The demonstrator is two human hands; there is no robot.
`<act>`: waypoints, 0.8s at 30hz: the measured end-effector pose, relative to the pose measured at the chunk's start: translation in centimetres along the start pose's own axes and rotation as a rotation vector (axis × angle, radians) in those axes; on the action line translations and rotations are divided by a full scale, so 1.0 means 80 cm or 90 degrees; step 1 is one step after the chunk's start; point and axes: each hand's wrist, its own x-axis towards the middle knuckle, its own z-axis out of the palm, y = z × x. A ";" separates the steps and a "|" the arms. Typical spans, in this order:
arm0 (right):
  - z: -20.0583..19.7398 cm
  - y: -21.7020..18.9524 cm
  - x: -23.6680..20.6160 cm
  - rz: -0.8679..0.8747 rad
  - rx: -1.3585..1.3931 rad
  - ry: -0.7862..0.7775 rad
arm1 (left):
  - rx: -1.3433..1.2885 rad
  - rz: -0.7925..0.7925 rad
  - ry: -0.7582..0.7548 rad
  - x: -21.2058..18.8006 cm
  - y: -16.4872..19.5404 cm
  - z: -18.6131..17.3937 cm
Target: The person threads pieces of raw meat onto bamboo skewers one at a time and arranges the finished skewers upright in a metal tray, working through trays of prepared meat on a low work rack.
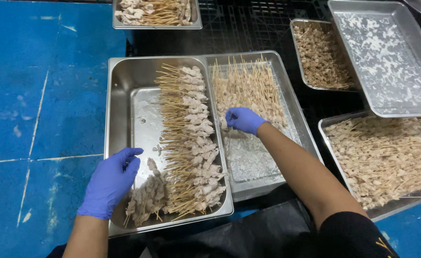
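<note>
My left hand [111, 182], in a blue glove, rests on the near left part of a deep steel tray [124, 76], fingers loosely curled beside raw meat skewers [191, 138] laid in a row, holding nothing I can see. My right hand [243, 119], also gloved blue, reaches into the neighbouring steel tray [291, 95] and pinches at the near edge of a heap of breaded skewers [248, 91]. Whether a skewer is gripped is unclear. Powdery coating lies in that tray's near end.
A tray of coated skewers [382, 157] sits at the right, another [320, 57] behind it, and a floury empty tray [387, 57] overlaps it. A further tray [155, 13] stands at the top. Blue surface [43, 95] spreads left; a black grid [248, 28] lies beneath.
</note>
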 end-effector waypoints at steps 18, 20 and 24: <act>0.036 -0.024 -0.039 0.067 0.053 0.016 | -0.041 0.021 0.025 -0.010 -0.006 -0.005; 0.036 -0.022 -0.043 0.033 -0.061 0.044 | -0.046 0.030 0.027 -0.010 -0.005 -0.006; 0.027 -0.024 -0.046 -0.015 0.009 0.098 | -0.072 0.034 0.034 -0.010 -0.001 -0.008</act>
